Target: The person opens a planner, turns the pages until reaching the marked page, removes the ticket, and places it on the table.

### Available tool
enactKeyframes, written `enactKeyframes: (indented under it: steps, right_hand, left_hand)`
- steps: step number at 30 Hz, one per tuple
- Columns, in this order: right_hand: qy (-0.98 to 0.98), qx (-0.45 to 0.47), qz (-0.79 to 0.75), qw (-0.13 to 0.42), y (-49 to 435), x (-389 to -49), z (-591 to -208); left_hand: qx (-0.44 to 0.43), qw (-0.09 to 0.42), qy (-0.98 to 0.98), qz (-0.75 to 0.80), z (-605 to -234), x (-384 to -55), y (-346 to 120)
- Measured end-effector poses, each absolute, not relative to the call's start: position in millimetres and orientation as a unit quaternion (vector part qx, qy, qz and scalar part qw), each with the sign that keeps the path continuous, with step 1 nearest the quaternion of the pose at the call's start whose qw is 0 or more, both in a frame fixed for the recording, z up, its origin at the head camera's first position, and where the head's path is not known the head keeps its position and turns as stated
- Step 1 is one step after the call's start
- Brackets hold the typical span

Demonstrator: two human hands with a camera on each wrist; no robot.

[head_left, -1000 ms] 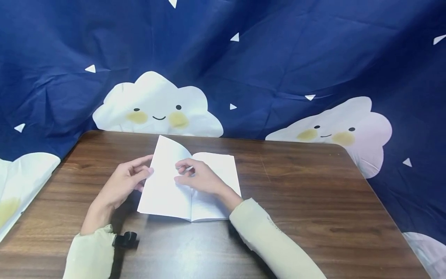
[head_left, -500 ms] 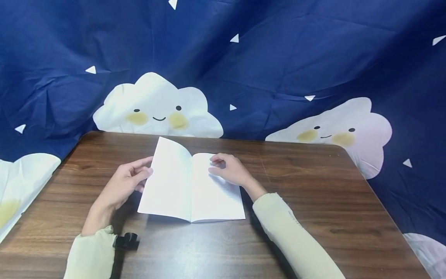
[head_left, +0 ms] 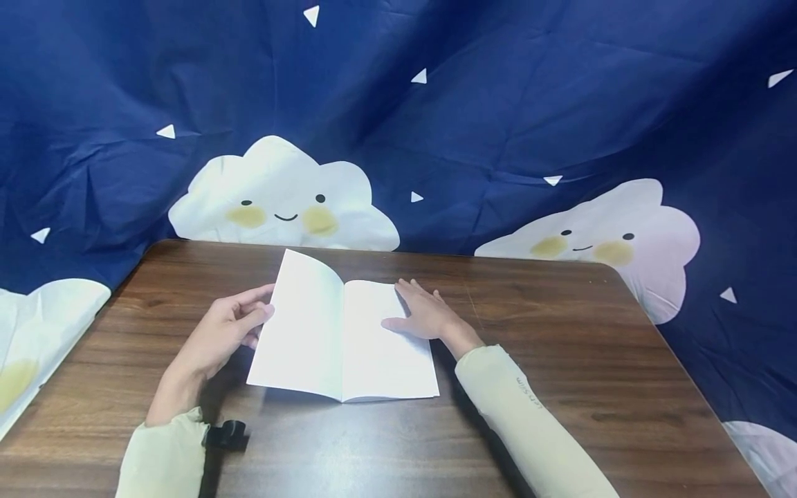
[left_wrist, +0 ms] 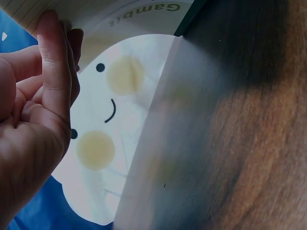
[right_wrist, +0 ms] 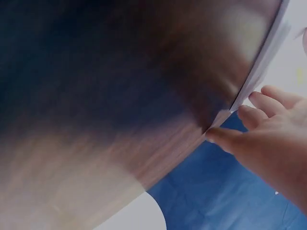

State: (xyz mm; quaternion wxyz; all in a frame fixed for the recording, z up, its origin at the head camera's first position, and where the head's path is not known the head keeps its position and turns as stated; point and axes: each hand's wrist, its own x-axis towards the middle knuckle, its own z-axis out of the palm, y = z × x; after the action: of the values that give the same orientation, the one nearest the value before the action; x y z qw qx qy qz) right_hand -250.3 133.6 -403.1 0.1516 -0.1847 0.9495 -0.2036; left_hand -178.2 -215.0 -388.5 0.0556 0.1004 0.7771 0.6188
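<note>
A notebook with blank white pages (head_left: 389, 370) lies open on the wooden table, its left side lifted off the tabletop. My left hand (head_left: 214, 335) pinches that raised left edge between thumb and fingers. In the left wrist view, the left hand (left_wrist: 48, 91) is at a pale cover (left_wrist: 136, 14) bearing the letters "Gambit", seen upside down. My right hand (head_left: 428, 315) rests on the upper right page with its fingers spread, some reaching past the page's outer edge. The right wrist view has the right hand (right_wrist: 273, 124) beside the notebook's edge (right_wrist: 261, 62).
The brown wooden table (head_left: 560, 360) extends well to the right of the notebook. Behind it hangs a blue cloth (head_left: 448, 124) printed with white clouds. A small black object (head_left: 227, 434) sits at the left sleeve's cuff.
My right hand has moved right, from over the left page to the right page's outer edge, and its curled fingers have straightened. The left hand keeps its hold.
</note>
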Motion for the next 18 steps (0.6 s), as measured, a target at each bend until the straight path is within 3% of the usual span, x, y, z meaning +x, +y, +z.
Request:
enactKeyframes:
  steps: [18]
  right_hand:
    - [0.965, -0.209, -0.102, 0.123, 137.3, -243.4, -410.5]
  left_hand:
    - [0.109, 0.055, 0.775, 0.62, -389.7, -178.2, -214.9]
